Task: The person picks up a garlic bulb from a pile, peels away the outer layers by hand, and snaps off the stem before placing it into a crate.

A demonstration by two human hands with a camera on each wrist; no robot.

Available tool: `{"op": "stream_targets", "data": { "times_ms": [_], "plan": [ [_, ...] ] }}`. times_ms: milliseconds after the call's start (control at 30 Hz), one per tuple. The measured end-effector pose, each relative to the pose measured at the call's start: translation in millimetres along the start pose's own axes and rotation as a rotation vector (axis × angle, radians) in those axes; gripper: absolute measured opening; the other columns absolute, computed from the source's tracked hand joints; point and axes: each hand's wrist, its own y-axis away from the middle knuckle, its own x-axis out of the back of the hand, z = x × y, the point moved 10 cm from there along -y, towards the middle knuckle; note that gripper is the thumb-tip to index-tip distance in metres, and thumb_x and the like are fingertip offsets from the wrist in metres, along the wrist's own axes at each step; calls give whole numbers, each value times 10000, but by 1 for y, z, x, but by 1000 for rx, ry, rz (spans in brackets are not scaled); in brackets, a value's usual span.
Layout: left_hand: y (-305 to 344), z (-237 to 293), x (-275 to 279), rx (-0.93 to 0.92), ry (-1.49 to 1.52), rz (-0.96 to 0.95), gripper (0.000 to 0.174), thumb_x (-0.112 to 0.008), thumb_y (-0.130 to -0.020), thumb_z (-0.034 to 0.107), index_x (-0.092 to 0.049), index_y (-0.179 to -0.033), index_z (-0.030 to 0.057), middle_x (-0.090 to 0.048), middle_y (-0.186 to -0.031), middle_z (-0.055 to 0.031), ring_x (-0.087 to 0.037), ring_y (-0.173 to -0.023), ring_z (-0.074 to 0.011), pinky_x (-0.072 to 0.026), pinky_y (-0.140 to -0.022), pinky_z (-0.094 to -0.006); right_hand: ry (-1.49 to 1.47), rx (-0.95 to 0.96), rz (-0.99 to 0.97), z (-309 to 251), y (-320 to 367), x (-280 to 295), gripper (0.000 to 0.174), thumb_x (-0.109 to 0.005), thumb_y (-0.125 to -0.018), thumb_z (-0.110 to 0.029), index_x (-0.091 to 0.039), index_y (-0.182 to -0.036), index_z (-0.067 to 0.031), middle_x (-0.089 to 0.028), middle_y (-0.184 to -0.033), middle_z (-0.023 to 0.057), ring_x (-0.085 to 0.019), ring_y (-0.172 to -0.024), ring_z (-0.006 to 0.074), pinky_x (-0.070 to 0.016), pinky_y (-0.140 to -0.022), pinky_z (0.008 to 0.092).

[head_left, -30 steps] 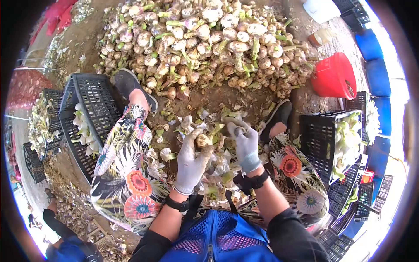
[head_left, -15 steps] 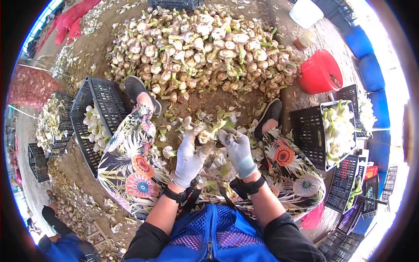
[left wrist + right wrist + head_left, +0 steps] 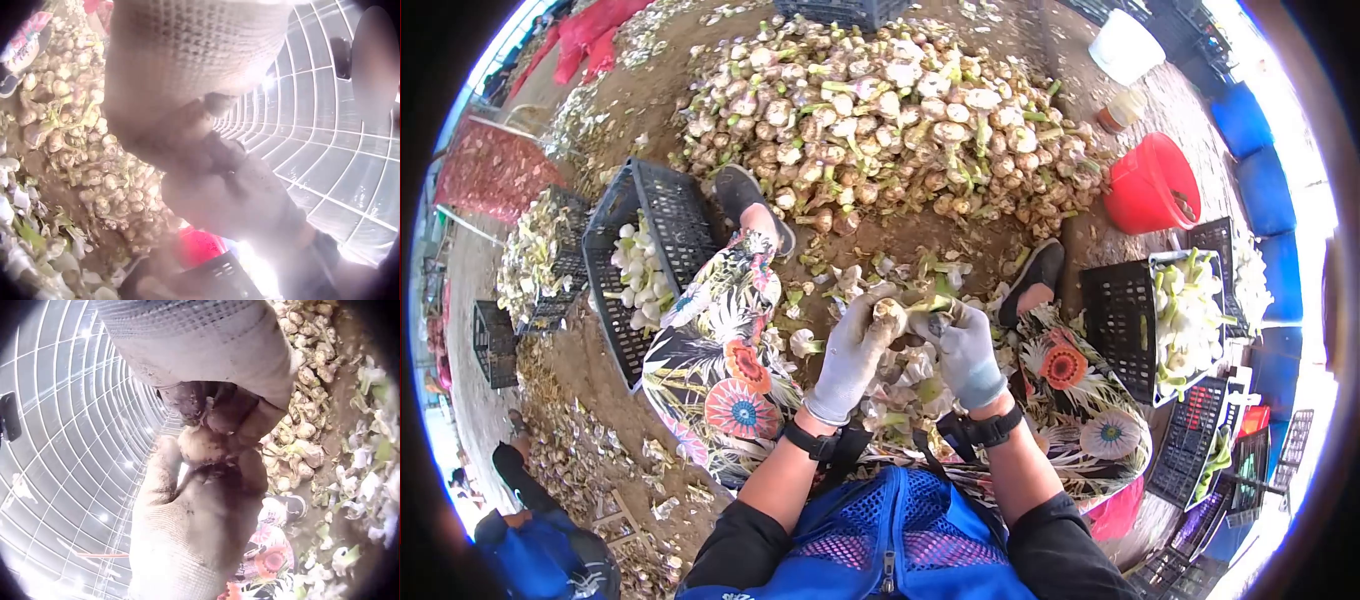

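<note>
We see our left hand (image 3: 194, 69) in a knitted glove across the top, very close and blurred. Just below it is our gloved right hand (image 3: 231, 187), its arm running to the lower right; haze hides what lies between the two. At left we make out a pile of garlic bulbs (image 3: 69, 119), with pale peelings (image 3: 50, 256) at the lower left and a patterned cloth (image 3: 25, 37) in the upper corner. Near the bottom we see something red (image 3: 200, 247) beside a black slotted crate (image 3: 219, 275). Curved sheeting (image 3: 312, 119) with white grid lines fills the right.
</note>
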Motion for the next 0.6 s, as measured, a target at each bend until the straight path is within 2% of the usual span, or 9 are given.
{"op": "stream_targets", "data": {
  "times_ms": [100, 133, 233, 333, 367, 433, 467, 500, 600],
  "plan": [
    [8, -19, 14, 157, 269, 28, 365, -502, -1039, 286, -555, -1273, 10, -601, -1036, -30, -584, -890, -98, -501, -779, -266, 326, 13, -89, -12, 5, -17, 247, -603, -874, 90, -696, -1096, 35, -720, -1004, 24, -645, -877, 80, -500, -794, 229],
    [17, -33, 8, 323, 564, 4, 376, -479, -1045, 330, -580, -1236, 22, -603, -1017, -27, -590, -853, -96, -504, -745, -261, 659, 122, -158, -29, 10, -27, 278, -547, -817, 122, -687, -1049, 59, -703, -1040, 95, -669, -914, 159, -496, -836, 257],
    [29, -37, 2, 474, 562, -29, 375, -476, -1029, 375, -611, -1163, 52, -650, -936, -40, -637, -786, -135, -529, -712, -259, 977, 393, -255, -49, 11, -42, 375, -617, -635, 87, -693, -994, 9, -643, -972, 179, -632, -930, 345, -493, -817, 321],
    [46, -26, -25, 583, 282, -301, 318, -526, -1017, 297, -606, -1184, 38, -696, -993, -90, -687, -869, -180, -583, -792, -310, 1188, 815, -290, -77, 32, -73, 345, -640, -654, 24, -686, -994, -11, -631, -985, 190, -616, -930, 389, -491, -821, 371],
    [59, -35, -33, 757, 659, -225, 326, -543, -1020, 287, -600, -1205, 26, -697, -1006, -92, -689, -880, -195, -586, -815, -334, 1084, 733, -227, -68, 32, -59, 349, -666, -657, -35, -675, -1006, -14, -626, -1003, 187, -607, -926, 416, -489, -827, 409],
    [57, -53, -44, 666, 766, -344, 406, -524, -1028, 359, -585, -1253, 27, -680, -1003, -48, -677, -811, -155, -579, -682, -274, 822, 421, -114, -31, 23, -6, 377, -693, -737, -49, -658, -1102, 42, -664, -1154, 144, -640, -1031, 270, -494, -915, 380],
    [53, -37, -39, 610, 704, -215, 428, -511, -1030, 396, -592, -1262, 45, -663, -950, -31, -658, -761, -127, -542, -609, -242, 643, 42, -94, -38, 26, -25, 402, -695, -777, -45, -640, -1161, 61, -652, -1205, 132, -613, -1093, 224, -473, -974, 371],
    [49, -18, -34, 515, 672, -164, 401, -499, -1034, 414, -619, -1193, 66, -651, -915, -11, -639, -729, -99, -513, -570, -230, 563, 182, -119, -43, 26, -27, 396, -701, -797, -61, -639, -1171, 55, -649, -1200, 130, -605, -1105, 226, -466, -980, 367],
    [26, -40, -19, 246, 512, -142, 400, -481, -1035, 462, -613, -964, 90, -581, -860, 23, -524, -791, -87, -445, -799, -253, 563, 427, -161, -37, 36, -10, 386, -719, -865, -168, -640, -1183, 37, -638, -1178, 121, -578, -1122, 226, -442, -996, 349]
  ]
}}
